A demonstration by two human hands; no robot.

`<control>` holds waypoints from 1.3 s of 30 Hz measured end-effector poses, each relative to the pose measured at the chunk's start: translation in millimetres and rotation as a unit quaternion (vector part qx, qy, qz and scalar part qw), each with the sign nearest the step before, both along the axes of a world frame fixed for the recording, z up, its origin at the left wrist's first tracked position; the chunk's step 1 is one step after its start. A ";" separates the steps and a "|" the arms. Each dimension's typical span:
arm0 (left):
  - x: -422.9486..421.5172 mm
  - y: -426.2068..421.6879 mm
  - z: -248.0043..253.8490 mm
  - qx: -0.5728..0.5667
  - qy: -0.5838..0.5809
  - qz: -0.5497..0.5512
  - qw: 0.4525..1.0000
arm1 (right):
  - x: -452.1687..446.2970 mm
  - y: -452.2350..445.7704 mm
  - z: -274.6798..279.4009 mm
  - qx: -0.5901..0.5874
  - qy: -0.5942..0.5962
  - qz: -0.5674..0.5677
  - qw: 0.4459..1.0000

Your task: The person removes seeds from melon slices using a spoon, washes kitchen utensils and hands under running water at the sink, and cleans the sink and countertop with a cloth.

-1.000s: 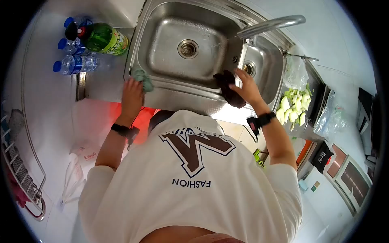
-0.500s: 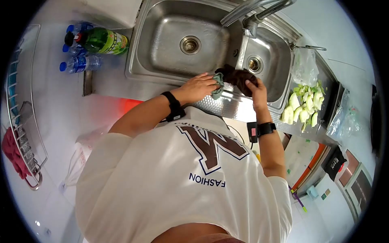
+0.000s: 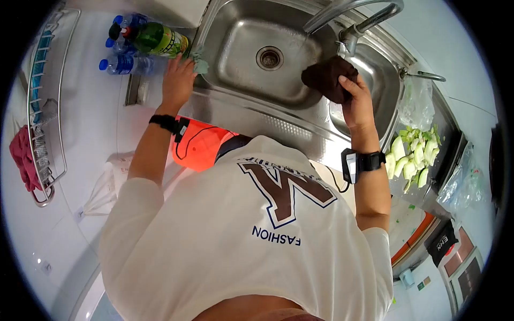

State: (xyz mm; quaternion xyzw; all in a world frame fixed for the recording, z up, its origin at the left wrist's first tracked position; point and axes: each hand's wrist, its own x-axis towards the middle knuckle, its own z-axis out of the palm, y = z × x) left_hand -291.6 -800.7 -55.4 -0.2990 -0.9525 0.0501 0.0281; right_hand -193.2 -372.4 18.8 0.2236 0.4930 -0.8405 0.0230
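My left hand (image 3: 179, 84) is at the left corner of the sink, fingers stretched out and apart. A crumpled pale green cloth (image 3: 199, 65) lies on the sink rim, against the thumb side of that hand. Just beyond the fingertips is a green bottle (image 3: 160, 40) with a black and red pump top. Gripped in my right hand (image 3: 357, 104) is a bunched dark brown cloth (image 3: 330, 79), raised over the divider between the two basins. The steel sink (image 3: 243, 96) lies below, and the curved faucet (image 3: 350, 33) arches close above the brown cloth.
Several water bottles (image 3: 127, 65) with blue caps stand left of the sink. Cut pale green vegetable pieces (image 3: 411, 156) lie on the right counter below a clear plastic bag (image 3: 417, 102). A wire rack (image 3: 60, 107) with a dark red cloth (image 3: 24, 155) is at far left.
My left hand has moved left from the sink's front edge to the corner by the bottles, and the green cloth went with it. My right hand has lifted the brown cloth up toward the faucet.
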 end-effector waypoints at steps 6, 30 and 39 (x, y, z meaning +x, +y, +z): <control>44.4 -14.5 -14.6 0.039 -0.007 0.067 0.997 | -44.3 -3.7 -8.5 -0.086 0.035 0.096 0.991; 17.0 44.6 23.4 0.166 0.085 0.228 0.956 | -84.7 -30.6 -49.9 -0.202 -0.039 0.080 0.975; -22.5 184.7 -41.0 0.616 -0.471 0.314 0.549 | -77.2 -58.3 -2.2 -0.272 -0.072 0.040 0.959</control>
